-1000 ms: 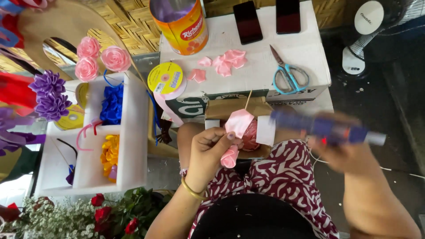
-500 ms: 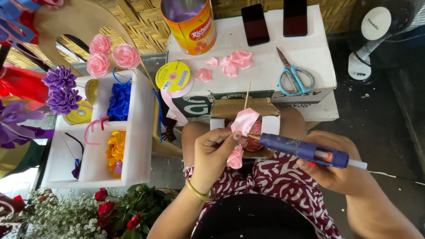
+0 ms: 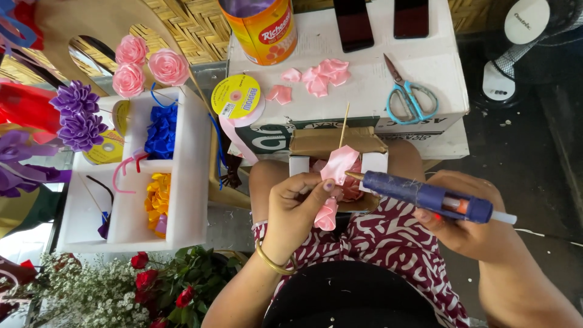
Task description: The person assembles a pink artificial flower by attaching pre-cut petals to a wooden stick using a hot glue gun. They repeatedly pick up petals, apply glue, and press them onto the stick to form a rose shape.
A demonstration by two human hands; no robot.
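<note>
My left hand (image 3: 297, 206) pinches a pink ribbon flower (image 3: 334, 182) on a thin wooden stick (image 3: 344, 124), held over my lap. My right hand (image 3: 467, 225) grips a blue glue gun (image 3: 425, 195), its nozzle touching the ribbon just right of my left fingers. Behind the flower a small open cardboard box (image 3: 334, 144) rests on my knees, with pink pieces inside. Folded pink ribbon petals (image 3: 316, 79) lie on the white box top (image 3: 425, 61) in front of me.
Blue-handled scissors (image 3: 408, 96), two dark phones (image 3: 376, 19), an orange tin (image 3: 261, 27) and a yellow ribbon spool (image 3: 235, 97) sit on or by the white box. A white divided tray (image 3: 188, 176) left holds blue and yellow ribbon flowers. Pink and purple roses, red roses, a fan (image 3: 522, 42) around.
The glue gun has swung down and left, so its nozzle now meets the pink ribbon. My left hand keeps holding the flower in place.
</note>
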